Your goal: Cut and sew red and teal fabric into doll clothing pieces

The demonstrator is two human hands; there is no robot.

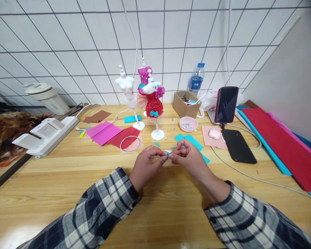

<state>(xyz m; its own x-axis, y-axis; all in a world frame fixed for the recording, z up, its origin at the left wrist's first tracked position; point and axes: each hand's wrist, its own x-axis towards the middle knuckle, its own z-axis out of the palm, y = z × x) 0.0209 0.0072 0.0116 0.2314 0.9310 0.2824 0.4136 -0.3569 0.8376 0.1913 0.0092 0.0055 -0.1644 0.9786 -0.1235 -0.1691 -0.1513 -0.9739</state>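
Note:
My left hand (149, 163) and my right hand (189, 159) meet above the table, fingertips pinched together. Between them is a tiny piece of blue crepe paper (168, 154), mostly covered by the fingers. A small silvery thing (168, 151) shows just behind the fingertips; its kind is unclear. Blue crepe paper strips (194, 141) lie on the table beyond my right hand. Further back stands a mini dress form (155, 100) in a red paper dress with a blue bow. A bare white dress form (126, 90) is at its left, and another in a magenta top (144, 74) behind.
A pink bowl (188, 124) of beads and a cardboard box (185, 108) stand at the back, near a water bottle (197, 79). Magenta paper (103, 133) and a metal ring (130, 144) lie left. Phones, a cable (248, 178) and red paper (282, 141) are right.

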